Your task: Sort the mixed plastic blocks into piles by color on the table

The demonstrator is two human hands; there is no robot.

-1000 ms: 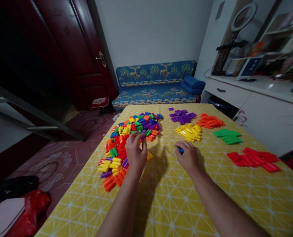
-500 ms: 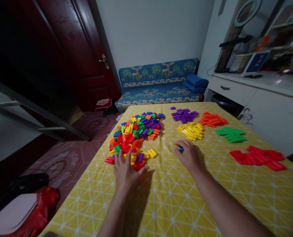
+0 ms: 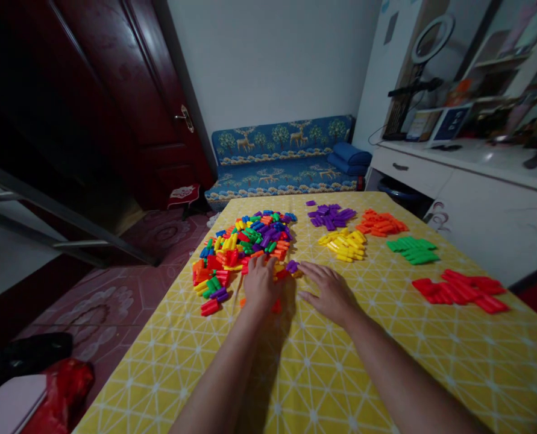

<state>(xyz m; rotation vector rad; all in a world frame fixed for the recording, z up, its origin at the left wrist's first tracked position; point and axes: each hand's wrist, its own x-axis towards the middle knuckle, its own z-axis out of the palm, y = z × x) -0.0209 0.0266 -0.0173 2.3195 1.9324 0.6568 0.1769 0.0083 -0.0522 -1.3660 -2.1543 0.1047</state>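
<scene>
Across the yellow surface (image 3: pixel 313 386), reaches left hand (image 3: pixel 260 286) to mixed plastic pieces (image 3: pixel 229 242), grip unclear; extends right hand (image 3: pixel 334 296), open, beside purple piece (image 3: pixel 292 266), near colour groups (image 3: pixel 344 244) spaced apart, probably against mixing.

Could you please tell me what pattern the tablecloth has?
The tablecloth is yellow with white lines crossing like stars; the head view shows it best.

A patterned blue sofa (image 3: pixel 281 157) (deer, trees) lines the pale wall (image 3: pixel 272 60).
</scene>
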